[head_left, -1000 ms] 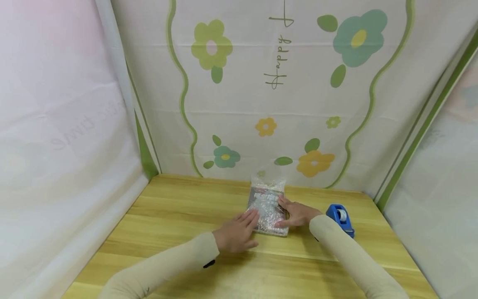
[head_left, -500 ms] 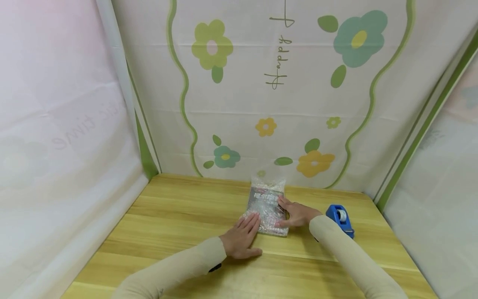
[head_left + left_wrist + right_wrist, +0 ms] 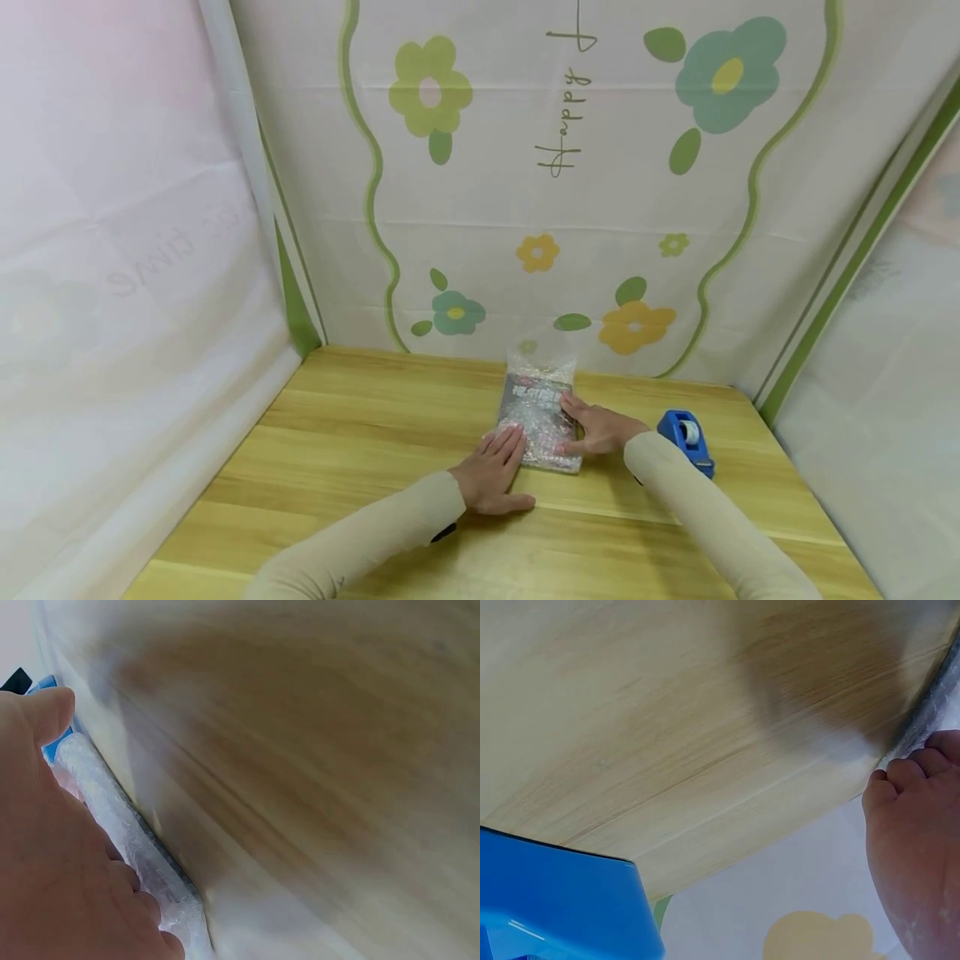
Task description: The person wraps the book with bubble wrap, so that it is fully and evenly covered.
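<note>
A flat, book-like item (image 3: pixel 534 410) with a dark cover and pale lettering lies on the table, wrapped in clear bubble wrap (image 3: pixel 542 362) that extends past its far end. My left hand (image 3: pixel 493 477) rests with straight fingers on the package's near left side, its thumb out over the wood. On the right edge lies my right hand (image 3: pixel 600 428), thumb and fingers spread apart on the wrap. The left wrist view shows the wrapped edge (image 3: pixel 142 847) beside my knuckles. In the right wrist view, my right fingers (image 3: pixel 907 776) meet the package's side.
A blue tape dispenser (image 3: pixel 686 440) with a roll of clear tape stands right of my right hand; it looms large in the right wrist view. The wooden table (image 3: pixel 360 450) ends at a flowered cloth (image 3: pixel 480 192) behind, with cloth walls on both sides.
My left hand has shifted slightly right and now lies flatter on the package's near left side. The right hand and the package have stayed in place.
</note>
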`<state>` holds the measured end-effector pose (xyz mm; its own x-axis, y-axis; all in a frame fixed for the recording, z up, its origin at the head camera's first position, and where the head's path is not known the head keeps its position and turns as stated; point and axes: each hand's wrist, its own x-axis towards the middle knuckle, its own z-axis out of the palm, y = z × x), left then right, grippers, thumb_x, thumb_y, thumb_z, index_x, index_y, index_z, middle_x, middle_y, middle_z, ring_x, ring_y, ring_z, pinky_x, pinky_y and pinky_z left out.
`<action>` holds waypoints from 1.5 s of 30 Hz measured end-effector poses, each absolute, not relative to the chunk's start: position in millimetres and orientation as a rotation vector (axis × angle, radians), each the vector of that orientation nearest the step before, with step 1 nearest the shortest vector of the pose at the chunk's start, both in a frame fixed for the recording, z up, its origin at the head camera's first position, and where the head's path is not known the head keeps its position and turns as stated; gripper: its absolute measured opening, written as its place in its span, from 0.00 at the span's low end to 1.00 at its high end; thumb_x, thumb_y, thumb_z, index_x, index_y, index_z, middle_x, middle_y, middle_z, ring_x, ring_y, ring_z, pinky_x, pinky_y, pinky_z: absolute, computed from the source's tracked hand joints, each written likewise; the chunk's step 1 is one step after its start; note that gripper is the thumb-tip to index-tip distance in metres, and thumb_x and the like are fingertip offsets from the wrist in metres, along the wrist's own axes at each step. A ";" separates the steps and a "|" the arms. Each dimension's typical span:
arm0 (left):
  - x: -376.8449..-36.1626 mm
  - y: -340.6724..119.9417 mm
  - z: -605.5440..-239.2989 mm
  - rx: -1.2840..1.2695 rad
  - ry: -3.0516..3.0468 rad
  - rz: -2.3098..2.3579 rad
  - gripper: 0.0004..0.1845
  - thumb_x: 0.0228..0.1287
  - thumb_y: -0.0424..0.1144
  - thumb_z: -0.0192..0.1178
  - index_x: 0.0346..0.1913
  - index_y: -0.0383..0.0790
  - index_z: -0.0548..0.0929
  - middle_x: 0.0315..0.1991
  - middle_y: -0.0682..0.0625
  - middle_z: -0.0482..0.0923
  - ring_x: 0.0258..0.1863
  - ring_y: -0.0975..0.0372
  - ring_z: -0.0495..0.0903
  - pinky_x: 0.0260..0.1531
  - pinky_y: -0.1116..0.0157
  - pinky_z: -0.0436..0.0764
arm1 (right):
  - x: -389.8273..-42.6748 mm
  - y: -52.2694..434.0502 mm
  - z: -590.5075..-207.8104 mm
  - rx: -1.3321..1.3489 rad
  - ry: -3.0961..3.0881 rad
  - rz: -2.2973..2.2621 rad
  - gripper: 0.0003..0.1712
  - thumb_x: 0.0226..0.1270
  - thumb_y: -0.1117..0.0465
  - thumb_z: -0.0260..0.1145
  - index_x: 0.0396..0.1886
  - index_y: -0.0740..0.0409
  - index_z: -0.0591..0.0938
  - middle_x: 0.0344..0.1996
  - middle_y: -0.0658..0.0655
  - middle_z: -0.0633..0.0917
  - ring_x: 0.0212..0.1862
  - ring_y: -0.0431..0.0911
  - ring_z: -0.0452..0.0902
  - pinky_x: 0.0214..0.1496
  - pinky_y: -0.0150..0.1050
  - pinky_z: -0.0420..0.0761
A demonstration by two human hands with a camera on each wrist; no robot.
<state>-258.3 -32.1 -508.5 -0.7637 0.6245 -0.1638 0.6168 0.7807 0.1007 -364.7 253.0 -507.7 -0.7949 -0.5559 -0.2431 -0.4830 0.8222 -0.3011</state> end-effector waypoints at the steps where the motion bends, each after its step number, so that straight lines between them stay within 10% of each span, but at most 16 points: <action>1: -257.8 -31.9 -507.9 0.972 2.784 0.060 0.53 0.76 0.73 0.45 0.86 0.37 0.47 0.89 0.43 0.39 0.88 0.53 0.43 0.87 0.53 0.50 | -364.8 253.1 -508.9 -0.795 2.686 -0.321 0.67 0.68 0.25 0.64 0.87 0.63 0.48 0.87 0.66 0.46 0.85 0.66 0.50 0.84 0.65 0.59; 45: -255.7 4.2 -505.9 0.722 2.771 0.186 0.61 0.69 0.79 0.47 0.85 0.33 0.48 0.87 0.36 0.38 0.88 0.45 0.39 0.84 0.38 0.45 | -363.1 252.3 -510.3 -0.845 2.698 -0.293 0.65 0.71 0.29 0.64 0.86 0.68 0.47 0.86 0.70 0.45 0.86 0.67 0.46 0.84 0.65 0.59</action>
